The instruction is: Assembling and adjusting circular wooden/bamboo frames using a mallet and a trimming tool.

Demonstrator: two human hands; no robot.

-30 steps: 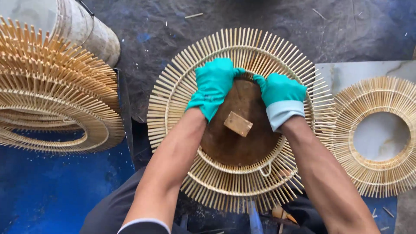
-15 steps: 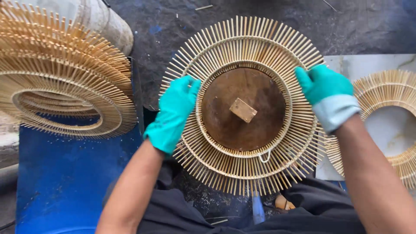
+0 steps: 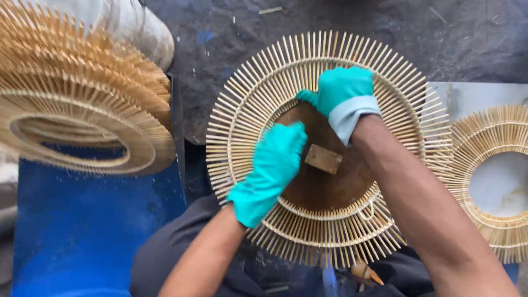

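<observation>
Two teal-gloved hands work at the middle of a round sunburst frame of bamboo sticks.

The frame (image 3: pixel 324 148) fills the centre. The left hand (image 3: pixel 269 170) lies flat on its inner ring; the right hand (image 3: pixel 341 91) curls over the brown disc (image 3: pixel 324 187) and small wooden block (image 3: pixel 323 158). A stack of frames (image 3: pixel 82 104) sits upper left, another frame (image 3: pixel 495 176) at right.

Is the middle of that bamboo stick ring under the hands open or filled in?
Filled in. A brown round board with a small wooden block covers the centre of the bamboo stick ring.
</observation>
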